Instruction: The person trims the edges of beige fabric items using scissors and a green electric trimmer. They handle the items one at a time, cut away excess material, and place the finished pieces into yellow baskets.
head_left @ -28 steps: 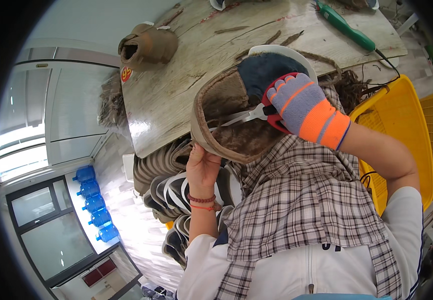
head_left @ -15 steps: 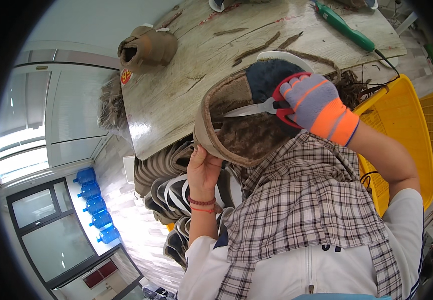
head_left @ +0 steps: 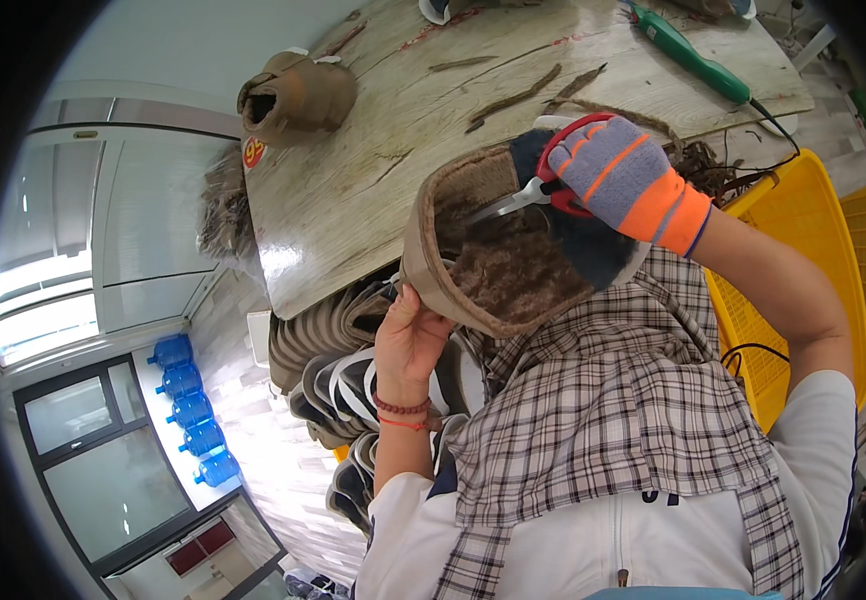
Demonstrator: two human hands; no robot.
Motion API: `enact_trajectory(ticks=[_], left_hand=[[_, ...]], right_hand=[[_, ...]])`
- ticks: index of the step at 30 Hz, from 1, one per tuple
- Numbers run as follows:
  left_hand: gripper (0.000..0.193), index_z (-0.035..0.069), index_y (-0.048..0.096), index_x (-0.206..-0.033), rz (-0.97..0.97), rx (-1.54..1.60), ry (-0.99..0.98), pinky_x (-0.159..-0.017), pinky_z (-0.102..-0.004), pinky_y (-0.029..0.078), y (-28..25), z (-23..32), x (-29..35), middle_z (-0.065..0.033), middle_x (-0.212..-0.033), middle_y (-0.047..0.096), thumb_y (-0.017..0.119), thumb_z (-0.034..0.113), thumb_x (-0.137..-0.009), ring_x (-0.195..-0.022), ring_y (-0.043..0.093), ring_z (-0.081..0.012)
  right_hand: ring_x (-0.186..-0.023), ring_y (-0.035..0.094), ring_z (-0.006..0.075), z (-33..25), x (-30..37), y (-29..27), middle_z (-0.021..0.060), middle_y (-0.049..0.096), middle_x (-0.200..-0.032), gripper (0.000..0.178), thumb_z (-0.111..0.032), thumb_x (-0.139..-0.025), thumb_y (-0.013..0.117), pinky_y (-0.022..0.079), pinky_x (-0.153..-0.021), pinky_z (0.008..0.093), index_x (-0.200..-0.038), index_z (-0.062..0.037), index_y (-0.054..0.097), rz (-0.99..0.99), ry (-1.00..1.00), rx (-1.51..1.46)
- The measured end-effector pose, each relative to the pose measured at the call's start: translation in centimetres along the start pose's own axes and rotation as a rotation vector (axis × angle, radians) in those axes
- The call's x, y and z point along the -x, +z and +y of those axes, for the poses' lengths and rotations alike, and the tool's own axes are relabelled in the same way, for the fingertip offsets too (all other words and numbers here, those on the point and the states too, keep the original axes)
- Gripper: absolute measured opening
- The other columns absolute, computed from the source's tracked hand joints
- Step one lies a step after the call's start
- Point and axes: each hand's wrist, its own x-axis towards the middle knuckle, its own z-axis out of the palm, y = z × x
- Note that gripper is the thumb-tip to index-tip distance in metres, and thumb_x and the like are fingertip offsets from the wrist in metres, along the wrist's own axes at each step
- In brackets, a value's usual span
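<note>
My bare left hand (head_left: 413,338) grips the near left edge of a brown fleece-lined boot (head_left: 423,250), whose wide opening faces up toward me. Part of the lining is dark blue, and a whitish sole edge shows at its far side. Red-handled scissors (head_left: 525,200) are in my right hand (head_left: 621,172), which wears a grey and orange glove. Their blades point left into the boot, over the brown pile, and the tips are hard to make out against it. The boot rests near my lap at the table's front edge.
On the wooden-topped table (head_left: 353,215) stands another brown boot (head_left: 298,97), with fleece strips (head_left: 515,98) lying about. A green corded tool (head_left: 693,58) lies at the far right. Yellow crates (head_left: 803,260) stand at my right; stacked shoe pieces (head_left: 338,325) sit below the table's left front.
My right hand has moved slightly left and up with the scissors, and their blades now reach deeper into the boot. The boot has tilted and shifted a little to the right.
</note>
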Motion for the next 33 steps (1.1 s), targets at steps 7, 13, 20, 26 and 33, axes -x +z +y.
enact_trajectory(ticks=[7, 13, 20, 26, 33], left_hand=[[0.032, 0.005, 0.052, -0.118, 0.01, 0.014, 0.055, -0.099, -0.0458, 0.037, -1.1, 0.1, 0.0, -0.0142, -0.121, 0.053, 0.049, 0.022, -0.091, -0.116, 0.048, -0.0293], [0.035, 0.005, 0.05, -0.121, -0.038, -0.001, 0.127, -0.1, -0.0456, 0.037, -1.2, -0.1, -0.1, -0.0126, -0.122, 0.053, 0.052, 0.02, -0.089, -0.116, 0.048, -0.0281], [0.036, 0.005, 0.049, -0.121, -0.033, -0.034, 0.152, -0.1, -0.0467, 0.036, -1.4, -0.3, -0.3, -0.0119, -0.121, 0.054, 0.052, 0.021, -0.089, -0.115, 0.048, -0.028], [0.037, 0.004, 0.049, -0.121, -0.006, -0.036, 0.161, -0.1, -0.0466, 0.036, -1.5, -0.2, -0.2, -0.0126, -0.121, 0.054, 0.053, 0.022, -0.089, -0.116, 0.048, -0.0282], [0.04, 0.002, 0.047, -0.122, 0.019, -0.114, 0.231, -0.1, -0.0455, 0.036, -0.7, 1.2, 0.5, -0.0155, -0.123, 0.051, 0.054, 0.023, -0.088, -0.116, 0.047, -0.0288]], right_hand=[[-0.074, 0.059, 0.0235, -0.2, 1.7, -2.6, 0.0072, 0.06, -0.076, 0.028, -0.033, -0.069, 0.068, 0.047, -0.066, 0.0338, -0.086, -0.0112, 0.061, -0.095, 0.186, -0.222], [-0.075, 0.059, 0.0247, -2.0, 2.6, -2.3, 0.009, 0.061, -0.077, 0.031, -0.036, -0.07, 0.068, 0.048, -0.066, 0.0339, -0.086, -0.0108, 0.063, -0.369, 0.199, -0.337], [-0.072, 0.059, 0.0226, -2.6, 2.6, -1.8, 0.0069, 0.059, -0.072, 0.028, -0.035, -0.068, 0.069, 0.046, -0.063, 0.0335, -0.081, -0.0113, 0.061, -0.305, 0.15, -0.275], [-0.069, 0.055, 0.0222, -2.0, 3.4, -1.7, 0.0048, 0.056, -0.072, 0.028, -0.031, -0.063, 0.072, 0.042, -0.062, 0.0326, -0.081, -0.0121, 0.059, -0.09, 0.179, -0.343], [-0.071, 0.055, 0.0212, -2.2, 3.0, -1.3, 0.0053, 0.056, -0.074, 0.028, -0.031, -0.064, 0.071, 0.042, -0.064, 0.0328, -0.08, -0.0118, 0.059, -0.059, 0.146, -0.278]])
